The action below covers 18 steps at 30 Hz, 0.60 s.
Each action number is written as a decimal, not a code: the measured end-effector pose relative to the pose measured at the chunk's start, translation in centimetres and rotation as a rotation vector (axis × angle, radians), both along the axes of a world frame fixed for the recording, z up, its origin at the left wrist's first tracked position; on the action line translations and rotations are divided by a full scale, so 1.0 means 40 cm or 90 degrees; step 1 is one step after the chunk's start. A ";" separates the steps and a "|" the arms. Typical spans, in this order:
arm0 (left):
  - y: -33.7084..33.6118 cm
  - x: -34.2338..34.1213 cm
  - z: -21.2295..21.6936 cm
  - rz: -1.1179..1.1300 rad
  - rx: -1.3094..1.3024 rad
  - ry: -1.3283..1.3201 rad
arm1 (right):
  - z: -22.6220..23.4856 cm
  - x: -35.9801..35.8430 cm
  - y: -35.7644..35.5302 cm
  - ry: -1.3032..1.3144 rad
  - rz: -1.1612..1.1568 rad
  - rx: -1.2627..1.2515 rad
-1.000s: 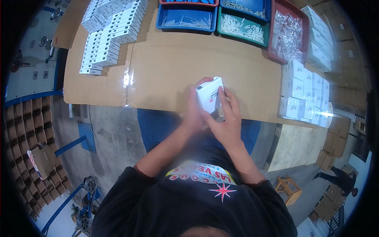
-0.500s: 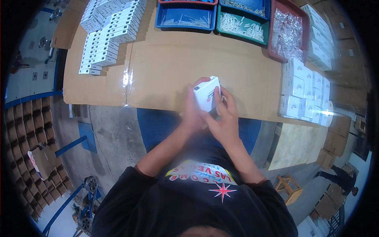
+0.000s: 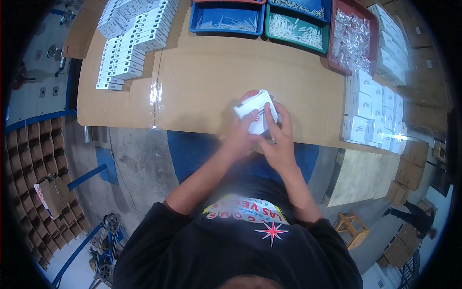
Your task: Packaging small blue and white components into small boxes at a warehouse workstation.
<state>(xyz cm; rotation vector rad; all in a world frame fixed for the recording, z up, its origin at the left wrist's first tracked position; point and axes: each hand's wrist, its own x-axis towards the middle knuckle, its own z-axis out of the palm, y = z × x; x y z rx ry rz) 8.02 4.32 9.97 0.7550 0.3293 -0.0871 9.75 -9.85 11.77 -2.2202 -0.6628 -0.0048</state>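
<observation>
Over the last half second, the box [image 3: 253,103] has tipped and turned a little between the hands, and the left thumb has come across its printed face. This small white box is held just above the near edge of the counter [image 3: 202,86]. The left hand [image 3: 237,137] is curled around its nine o'clock side, fingertips showing at the far edge. The right hand [image 3: 280,144] is partly closed, with fingers against the three o'clock side and the thumb near the lower edge. Both hands have hold of it.

From the box, a stack of white boxes [image 3: 127,58] stands at ten o'clock, and more white cartons [image 3: 369,111] are piled at three. Between eleven and twelve is a blue tray [image 3: 226,32] of clear sticks; a green tray [image 3: 298,46] of white tubes lies at one, and a red tray [image 3: 338,67] of clear packets at two.
</observation>
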 end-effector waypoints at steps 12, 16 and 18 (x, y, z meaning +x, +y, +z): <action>0.047 0.001 -0.008 -0.094 -0.017 -0.067 | -0.017 0.009 -0.023 0.712 -0.159 0.649; 0.053 -0.004 -0.009 -0.090 -0.003 -0.071 | 0.005 0.007 -0.023 0.720 -0.136 0.591; 0.055 -0.011 -0.023 -0.134 -0.007 -0.069 | 0.006 0.009 -0.021 0.614 -0.111 0.508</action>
